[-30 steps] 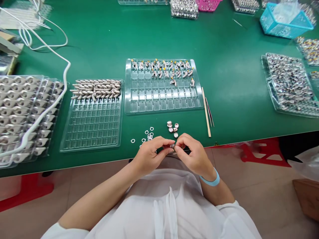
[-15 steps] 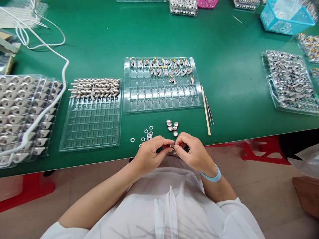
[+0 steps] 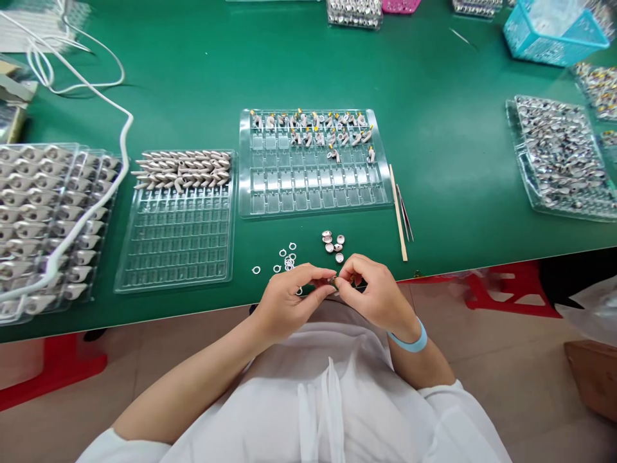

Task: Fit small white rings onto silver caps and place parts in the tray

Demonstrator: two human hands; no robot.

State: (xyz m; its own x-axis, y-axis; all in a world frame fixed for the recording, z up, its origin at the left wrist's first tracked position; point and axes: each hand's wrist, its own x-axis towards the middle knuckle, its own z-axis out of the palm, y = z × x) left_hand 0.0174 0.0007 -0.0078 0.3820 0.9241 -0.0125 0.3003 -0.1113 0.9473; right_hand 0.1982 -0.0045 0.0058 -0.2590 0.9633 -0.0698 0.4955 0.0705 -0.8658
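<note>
My hands meet right at the near edge of the bench (image 3: 448, 193), about halfway along it. My left hand (image 3: 284, 302) and my right hand (image 3: 378, 296) each have thumb and forefinger closed on one small metal piece (image 3: 333, 281), pinched between the two sets of fingertips.

To do this well, I judge that I should grip lightly and squarely. I should also hold the piece level and over the green top rather than past the edge, so a slip drops it on the bench and not on the floor. Forearms drawn in close to my body should steady the fingers.

The piece is tiny, greyish and shiny, and mostly hidden by my fingertips, so I cannot tell its exact shape. Just beyond my hands lie loose white rings (image 3: 288, 260) and a cluster of round caps (image 3: 333, 243), both short of the clear tray (image 3: 313, 206).
</note>
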